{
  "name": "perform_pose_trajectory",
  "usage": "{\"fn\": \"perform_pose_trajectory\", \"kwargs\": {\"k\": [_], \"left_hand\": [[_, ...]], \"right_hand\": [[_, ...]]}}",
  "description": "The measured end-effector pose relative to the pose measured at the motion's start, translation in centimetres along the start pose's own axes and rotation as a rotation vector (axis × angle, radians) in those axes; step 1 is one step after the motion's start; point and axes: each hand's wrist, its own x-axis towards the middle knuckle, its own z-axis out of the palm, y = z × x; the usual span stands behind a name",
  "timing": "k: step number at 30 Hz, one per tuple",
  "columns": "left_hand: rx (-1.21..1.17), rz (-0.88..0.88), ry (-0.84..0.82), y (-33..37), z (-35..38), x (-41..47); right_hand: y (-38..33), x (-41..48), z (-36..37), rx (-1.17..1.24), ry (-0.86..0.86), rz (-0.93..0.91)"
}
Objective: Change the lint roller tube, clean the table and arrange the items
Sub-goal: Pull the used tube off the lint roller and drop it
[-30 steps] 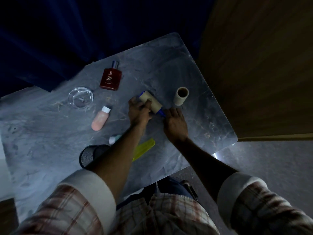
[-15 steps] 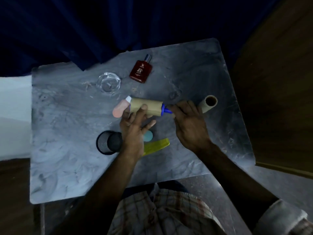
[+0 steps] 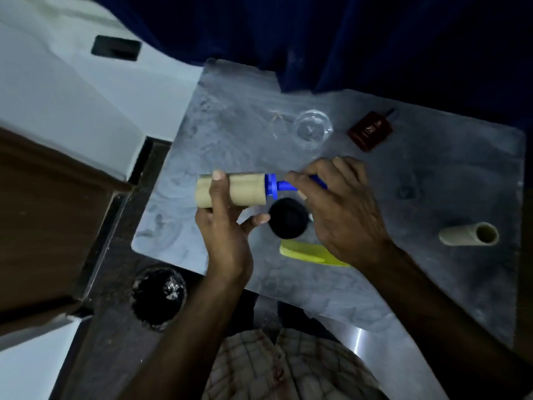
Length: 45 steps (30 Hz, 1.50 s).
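I hold the lint roller above the grey marble table (image 3: 432,174). My left hand (image 3: 223,229) is wrapped around its beige tube (image 3: 248,192), thumb under it and a finger over the top. My right hand (image 3: 343,209) grips the blue handle (image 3: 281,186) just right of the tube. A second beige tube (image 3: 467,234) lies on its side at the table's right. A yellow comb (image 3: 305,252) lies under my right wrist. A black mesh cup (image 3: 288,217) stands below the roller.
A clear glass dish (image 3: 313,129) and a dark red perfume bottle (image 3: 370,132) sit at the back of the table. A black bin (image 3: 158,295) with crumpled scraps stands on the floor left of the table. A dark blue curtain hangs behind.
The roller has been lifted off the table and carried left, held in both hands. My view has swung left, so the floor bin and wall now show.
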Motion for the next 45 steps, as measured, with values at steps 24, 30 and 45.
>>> {"fn": "perform_pose_trajectory", "kwargs": {"k": [24,30,45], "left_hand": [[-0.554,-0.105,0.181,5.5,-28.6,7.9],[-0.592,-0.108,0.404,4.2,-32.5,9.1],[-0.843,-0.149,0.699,-2.9,-38.8,10.4]], "right_hand": [[-21.4,13.0,11.7,0.081,-0.233,-0.378],[-23.8,13.8,14.5,0.114,-0.185,-0.429],[-27.5,15.8,19.3,0.151,-0.326,-0.524]]}}
